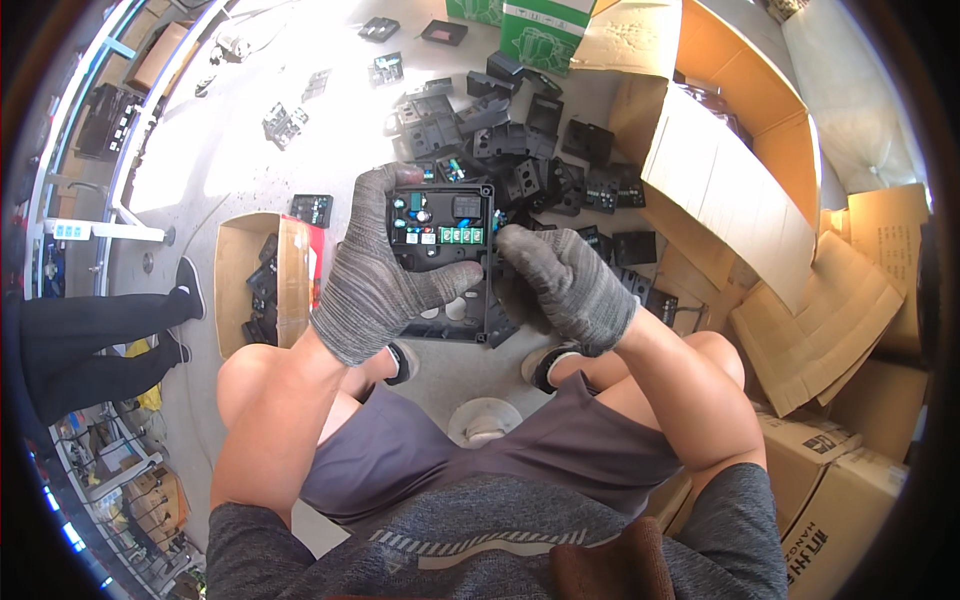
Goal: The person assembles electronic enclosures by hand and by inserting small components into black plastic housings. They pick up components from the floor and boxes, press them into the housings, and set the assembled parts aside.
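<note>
My left hand [368,275], in a grey striped knit work glove, grips an open black plastic housing [474,272] by its left side, the thumb lying across its face. A circuit board [440,212] with a green terminal block [462,236] and small blue and white parts sits in the housing's upper half. My right hand [568,280], gloved the same way, is closed at the housing's right edge. What its fingers pinch, if anything, is hidden.
Beyond my hands, a pile of black housings [490,118] covers the floor. An open carton [262,222] with black parts stands left, beside a person's legs [100,325]. A large open cardboard box [720,150] and flattened cardboard [825,320] lie right. A green box [542,38] stands behind.
</note>
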The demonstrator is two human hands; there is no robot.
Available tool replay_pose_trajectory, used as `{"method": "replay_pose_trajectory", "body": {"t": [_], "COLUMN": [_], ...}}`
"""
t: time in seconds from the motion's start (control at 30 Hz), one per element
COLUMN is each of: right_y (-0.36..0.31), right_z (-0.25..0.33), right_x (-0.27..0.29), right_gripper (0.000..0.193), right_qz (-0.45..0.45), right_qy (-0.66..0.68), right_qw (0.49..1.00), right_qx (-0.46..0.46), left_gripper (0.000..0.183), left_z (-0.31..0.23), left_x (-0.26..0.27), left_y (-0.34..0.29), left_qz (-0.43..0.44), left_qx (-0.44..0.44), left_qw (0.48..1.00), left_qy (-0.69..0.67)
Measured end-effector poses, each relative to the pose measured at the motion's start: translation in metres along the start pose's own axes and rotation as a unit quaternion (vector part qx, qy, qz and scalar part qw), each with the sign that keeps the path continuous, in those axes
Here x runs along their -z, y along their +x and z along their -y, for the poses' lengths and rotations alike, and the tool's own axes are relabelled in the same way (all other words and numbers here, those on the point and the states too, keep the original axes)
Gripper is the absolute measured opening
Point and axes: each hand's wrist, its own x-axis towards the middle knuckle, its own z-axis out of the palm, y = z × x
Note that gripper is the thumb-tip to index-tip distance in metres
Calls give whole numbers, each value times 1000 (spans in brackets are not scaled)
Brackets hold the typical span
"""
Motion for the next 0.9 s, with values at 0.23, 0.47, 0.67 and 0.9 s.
{"method": "replay_pose_trajectory", "body": {"t": [0.23,0.47,0.67,0.9], "right_y": [-6,-6,-8,-8], "right_z": [3,-12,-10,-11], "right_x": [7,-6,-8,-9], "right_gripper": [25,16,21,24], "right_qz": [-99,-47,-25,16], "right_qy": [-420,-83,7,96], "right_qw": [835,989,999,995], "right_qx": [341,111,35,-19], "left_gripper": [88,92,96,91], "left_z": [-11,-2,0,5], "left_x": [-2,-6,-7,2], "left_y": [1,-4,-8,-10], "left_qz": [4,5,11,8], "left_qx": [91,23,-3,-96], "left_qw": [994,1000,999,986], "left_qy": [-56,4,34,134]}}
